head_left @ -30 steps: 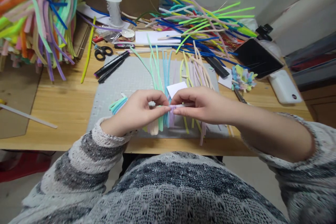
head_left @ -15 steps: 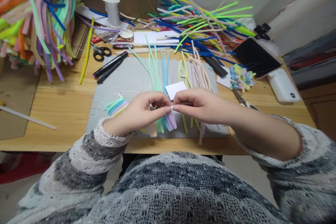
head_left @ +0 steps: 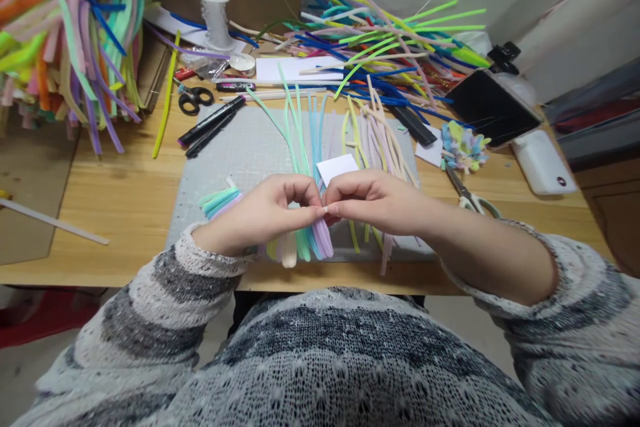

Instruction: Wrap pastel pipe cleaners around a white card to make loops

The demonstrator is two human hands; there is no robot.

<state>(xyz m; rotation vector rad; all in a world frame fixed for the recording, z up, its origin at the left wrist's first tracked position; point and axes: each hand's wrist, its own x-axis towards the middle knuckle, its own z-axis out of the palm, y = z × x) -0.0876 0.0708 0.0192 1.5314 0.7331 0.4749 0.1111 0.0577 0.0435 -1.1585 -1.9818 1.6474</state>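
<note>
My left hand (head_left: 287, 208) and my right hand (head_left: 373, 197) meet over the grey cutting mat (head_left: 200, 173), thumbs and forefingers pinched tip to tip. A tiny whitish bit shows between the fingertips; what it belongs to is hidden. Below my left hand hang or lie folded pastel pipe cleaners (head_left: 303, 245) in cream, green, blue and lavender. More folded pipe cleaners (head_left: 220, 200) stick out left of that wrist. Behind my fingers sits a small white card (head_left: 337, 168). Loose mint pipe cleaners (head_left: 293, 127) lie beyond, with yellow and pale pink pipe cleaners (head_left: 375, 133) to their right.
Black markers (head_left: 210, 127) and black-handled scissors (head_left: 195, 100) lie at back left, near a spool (head_left: 215, 17). Piles of pipe cleaners (head_left: 380, 40) fill the back. On the right are light-handled scissors (head_left: 473, 200), a pastel fuzzy piece (head_left: 464, 147) and a phone (head_left: 493, 110).
My pinched fingertips have come closer together and shifted slightly, with the right hand now overlapping the card's lower edge. The folded pipe cleaners under my left hand sit slightly lower in view.
</note>
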